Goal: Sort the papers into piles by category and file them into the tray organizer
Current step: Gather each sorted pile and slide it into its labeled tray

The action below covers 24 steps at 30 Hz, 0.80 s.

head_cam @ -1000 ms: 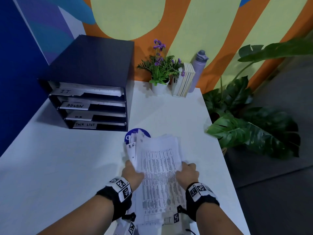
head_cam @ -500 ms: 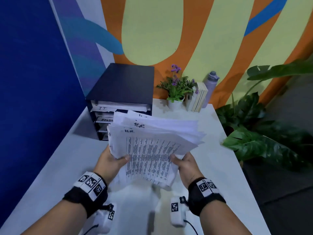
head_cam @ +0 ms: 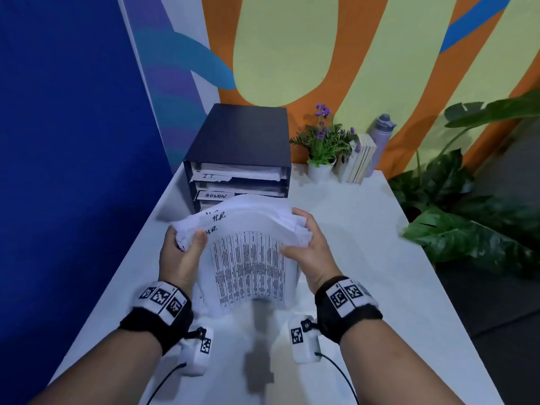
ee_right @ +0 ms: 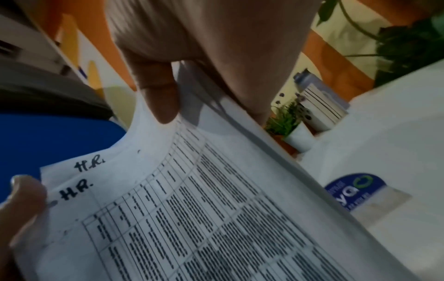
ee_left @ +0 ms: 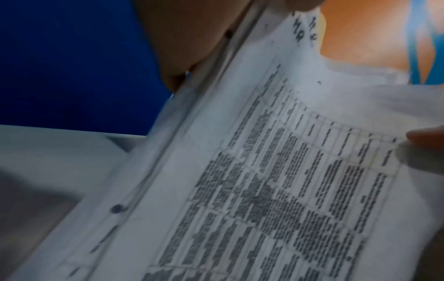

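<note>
A stack of white papers (head_cam: 248,252) with a printed table and "H.R." handwritten at the top is held in the air over the white table. My left hand (head_cam: 182,249) grips its left edge, thumb on top. My right hand (head_cam: 304,247) grips the right edge, fingers curled round the sheets. The stack bows upward and its far end points at the dark tray organizer (head_cam: 242,147), hiding the lower trays. The "IT" and "ADMIN" trays hold papers. Both wrist views show the stack close up (ee_left: 276,180) (ee_right: 192,209), the thumbs on it.
A potted plant with purple flowers (head_cam: 324,147), a few upright books (head_cam: 361,159) and a lilac bottle (head_cam: 381,141) stand at the table's back. A blue round sticker (ee_right: 355,188) lies on the table under the stack. Large leafy plants (head_cam: 473,223) stand right of the table edge.
Both hands lifted the stack off the table and carried it forward and left toward the organizer. The head view has come closer to the trays.
</note>
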Motion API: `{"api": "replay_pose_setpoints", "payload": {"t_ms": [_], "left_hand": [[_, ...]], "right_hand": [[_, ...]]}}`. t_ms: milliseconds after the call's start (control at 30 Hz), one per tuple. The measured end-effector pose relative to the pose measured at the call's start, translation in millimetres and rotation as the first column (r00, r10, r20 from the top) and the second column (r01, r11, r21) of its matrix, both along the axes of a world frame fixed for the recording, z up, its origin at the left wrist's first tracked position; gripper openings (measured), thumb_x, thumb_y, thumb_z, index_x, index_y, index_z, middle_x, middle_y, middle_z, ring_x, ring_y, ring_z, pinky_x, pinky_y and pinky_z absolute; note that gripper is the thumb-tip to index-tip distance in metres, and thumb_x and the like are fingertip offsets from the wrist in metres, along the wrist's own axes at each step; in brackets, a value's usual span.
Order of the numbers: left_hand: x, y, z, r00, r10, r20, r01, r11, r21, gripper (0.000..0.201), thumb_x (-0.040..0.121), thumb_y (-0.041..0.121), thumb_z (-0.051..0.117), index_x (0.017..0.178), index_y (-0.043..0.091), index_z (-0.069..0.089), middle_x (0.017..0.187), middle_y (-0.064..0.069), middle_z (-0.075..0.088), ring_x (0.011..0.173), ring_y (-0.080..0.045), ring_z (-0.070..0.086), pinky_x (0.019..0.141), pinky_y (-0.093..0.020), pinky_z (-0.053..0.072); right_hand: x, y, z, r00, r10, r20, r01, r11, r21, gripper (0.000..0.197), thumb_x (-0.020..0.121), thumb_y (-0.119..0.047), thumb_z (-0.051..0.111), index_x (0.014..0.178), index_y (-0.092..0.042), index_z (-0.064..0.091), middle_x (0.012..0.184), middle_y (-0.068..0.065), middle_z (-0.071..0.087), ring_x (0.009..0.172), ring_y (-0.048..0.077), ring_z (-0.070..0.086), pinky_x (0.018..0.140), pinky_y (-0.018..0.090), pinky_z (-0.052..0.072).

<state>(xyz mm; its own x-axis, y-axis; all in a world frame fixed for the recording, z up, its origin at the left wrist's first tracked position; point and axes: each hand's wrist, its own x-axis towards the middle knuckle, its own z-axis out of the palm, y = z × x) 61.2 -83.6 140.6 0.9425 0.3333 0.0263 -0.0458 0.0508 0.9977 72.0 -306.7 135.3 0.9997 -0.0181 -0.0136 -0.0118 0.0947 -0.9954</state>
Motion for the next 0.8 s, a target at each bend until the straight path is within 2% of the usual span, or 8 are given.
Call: {"api": "replay_pose_setpoints", "payload": {"t_ms": [133, 200, 300, 433, 500, 600, 700, 800], "left_hand": [[4, -8, 6, 0.983, 0.173, 0.056, -0.165, 0.979, -0.121, 0.054, 0.077, 0.067, 0.059, 0.081, 0.014, 0.048, 0.081, 0.003, 0.049, 0.074, -0.015, 0.046, 0.074, -0.035, 0.042], [7, -12, 12, 0.976, 0.205, 0.072, -0.195, 0.973, -0.126, 0.039, 0.083, 0.053, 0.062, 0.077, 0.017, 0.050, 0.077, 0.007, 0.050, 0.072, -0.012, 0.048, 0.072, -0.030, 0.044], [10, -13, 17, 0.973, 0.223, 0.063, -0.217, 0.972, -0.091, 0.013, 0.085, 0.025, 0.066, 0.086, 0.014, 0.057, 0.076, 0.008, 0.055, 0.071, -0.010, 0.053, 0.075, -0.028, 0.048], [16, -2, 10, 0.966, 0.253, 0.056, -0.246, 0.963, -0.109, 0.010, 0.085, 0.020, 0.058, 0.081, 0.027, 0.064, 0.078, 0.012, 0.062, 0.077, -0.012, 0.057, 0.081, -0.038, 0.050], [11, 3, 7, 0.977, 0.176, 0.121, -0.162, 0.980, -0.115, 0.014, 0.086, 0.042, 0.057, 0.094, 0.032, 0.064, 0.090, 0.016, 0.066, 0.089, -0.012, 0.061, 0.089, -0.039, 0.049], [1, 15, -7, 0.987, -0.122, 0.103, 0.123, 0.992, -0.003, 0.053, 0.077, 0.064, 0.053, 0.123, 0.039, 0.049, 0.122, 0.009, 0.059, 0.109, -0.011, 0.057, 0.095, -0.032, 0.044], [-5, 27, -22, 0.975, -0.214, -0.053, 0.212, 0.976, -0.039, 0.058, 0.083, 0.034, 0.068, 0.133, 0.035, 0.038, 0.133, -0.003, 0.055, 0.119, -0.022, 0.055, 0.104, -0.045, 0.041], [-6, 24, -37, 0.966, -0.205, -0.155, 0.197, 0.978, -0.067, 0.064, 0.081, -0.008, 0.067, 0.130, 0.023, 0.039, 0.122, -0.008, 0.062, 0.112, -0.026, 0.060, 0.101, -0.052, 0.044]], "right_hand": [[-7, -1, 15, 0.982, 0.002, 0.188, 0.012, 0.998, -0.069, 0.060, 0.066, -0.005, 0.066, 0.113, -0.042, 0.062, 0.115, -0.001, 0.059, 0.114, 0.031, 0.055, 0.096, 0.041, 0.051], [-9, 0, 19, 0.949, 0.009, 0.316, 0.054, 0.980, -0.189, 0.062, 0.074, -0.009, 0.066, 0.127, -0.041, 0.057, 0.120, 0.000, 0.056, 0.116, 0.019, 0.053, 0.103, 0.033, 0.045], [-9, 0, 21, 0.866, 0.077, 0.495, 0.162, 0.892, -0.422, 0.057, 0.087, -0.014, 0.062, 0.140, -0.030, 0.049, 0.121, 0.001, 0.053, 0.112, 0.007, 0.054, 0.089, 0.015, 0.045], [-9, -2, 10, 0.812, 0.124, 0.571, 0.336, 0.700, -0.630, 0.035, 0.094, -0.030, 0.055, 0.126, -0.021, 0.065, 0.118, -0.006, 0.061, 0.109, 0.007, 0.060, 0.089, 0.038, 0.051], [-13, -4, 6, 0.843, 0.073, 0.534, 0.301, 0.757, -0.580, 0.036, 0.093, -0.027, 0.057, 0.129, -0.020, 0.062, 0.117, -0.006, 0.061, 0.110, 0.006, 0.059, 0.094, 0.033, 0.050], [-20, -6, 6, 0.949, 0.011, 0.317, 0.087, 0.951, -0.296, 0.059, 0.081, -0.011, 0.063, 0.134, -0.031, 0.049, 0.117, -0.002, 0.058, 0.107, 0.007, 0.059, 0.094, 0.026, 0.049], [-23, -1, -3, 0.997, -0.057, 0.045, 0.056, 0.998, 0.025, 0.076, 0.059, 0.000, 0.059, 0.122, -0.041, 0.046, 0.110, 0.011, 0.052, 0.095, 0.020, 0.058, 0.082, 0.036, 0.052], [-22, 9, -14, 0.992, -0.086, -0.092, 0.094, 0.992, 0.089, 0.075, 0.053, 0.002, 0.056, 0.116, -0.037, 0.048, 0.112, 0.013, 0.051, 0.098, 0.026, 0.054, 0.082, 0.040, 0.049]]}}
